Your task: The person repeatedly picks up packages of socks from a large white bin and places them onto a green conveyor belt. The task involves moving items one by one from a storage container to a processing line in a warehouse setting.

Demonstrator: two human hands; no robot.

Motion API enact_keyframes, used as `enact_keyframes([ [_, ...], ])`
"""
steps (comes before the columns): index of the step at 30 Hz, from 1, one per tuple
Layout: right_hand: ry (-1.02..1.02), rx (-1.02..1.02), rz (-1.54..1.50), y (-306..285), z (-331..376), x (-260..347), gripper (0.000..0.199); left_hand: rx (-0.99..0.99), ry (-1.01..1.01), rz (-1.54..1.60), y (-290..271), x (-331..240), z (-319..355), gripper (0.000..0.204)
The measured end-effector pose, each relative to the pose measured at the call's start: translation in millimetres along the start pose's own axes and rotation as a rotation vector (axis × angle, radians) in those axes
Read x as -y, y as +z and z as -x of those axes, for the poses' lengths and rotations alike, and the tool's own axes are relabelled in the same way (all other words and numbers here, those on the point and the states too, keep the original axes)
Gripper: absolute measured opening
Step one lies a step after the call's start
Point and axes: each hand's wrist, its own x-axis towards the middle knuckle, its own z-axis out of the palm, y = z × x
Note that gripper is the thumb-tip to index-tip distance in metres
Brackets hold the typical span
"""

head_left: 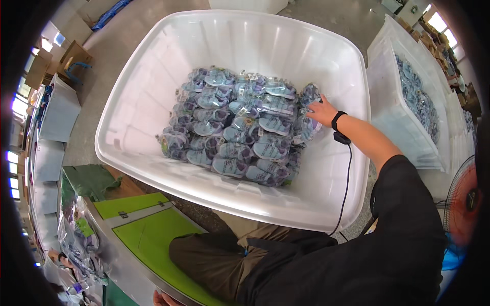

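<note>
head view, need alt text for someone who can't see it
Right hand touching bagged pale-blue-and-purple shoes inside a big white tub, beside rows of similar shoes. A green panel lies at lower left.

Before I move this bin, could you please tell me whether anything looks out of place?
The shoes lie in fairly even rows. What looks odd is the cord running from the right wrist across the bin's rim: it might snag.

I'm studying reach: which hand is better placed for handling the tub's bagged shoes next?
Likely the right hand: it is at bagged shoes in the white tub; the left hand seems down by the green panel.
</note>
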Motion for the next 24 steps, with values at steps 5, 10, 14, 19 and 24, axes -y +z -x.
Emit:
enact_keyframes([
  [5, 0.143, 0.276, 0.033, 28.8, -4.2, 14.7, 0.042, -0.006, 0.024, -0.06, 2.6, 1.6, -1.3, 0.042],
  [10, 0.11, 0.384, -0.153, 15.4, -9.2, 56.1, 0.039, -0.016, 0.037, 0.009, 0.9, 15.4, -0.3, 0.039],
  [14, 0.018, 0.39, -0.427, -9.5, -6.6, 92.6, 0.04, 0.059, 0.015, 0.136, 2.0, 32.9, -9.5, 0.041],
  [19, -0.273, 0.169, -0.859, -58.9, -2.5, 128.0, 0.034, 0.072, 0.011, 0.256, -0.5, 48.4, -14.2, 0.021],
  [24, -0.309, 0.068, -1.184, -132.8, 13.7, 162.4, 0.032, 0.204, -0.122, 0.585, -28.4, 40.7, -9.8, 0.023],
])
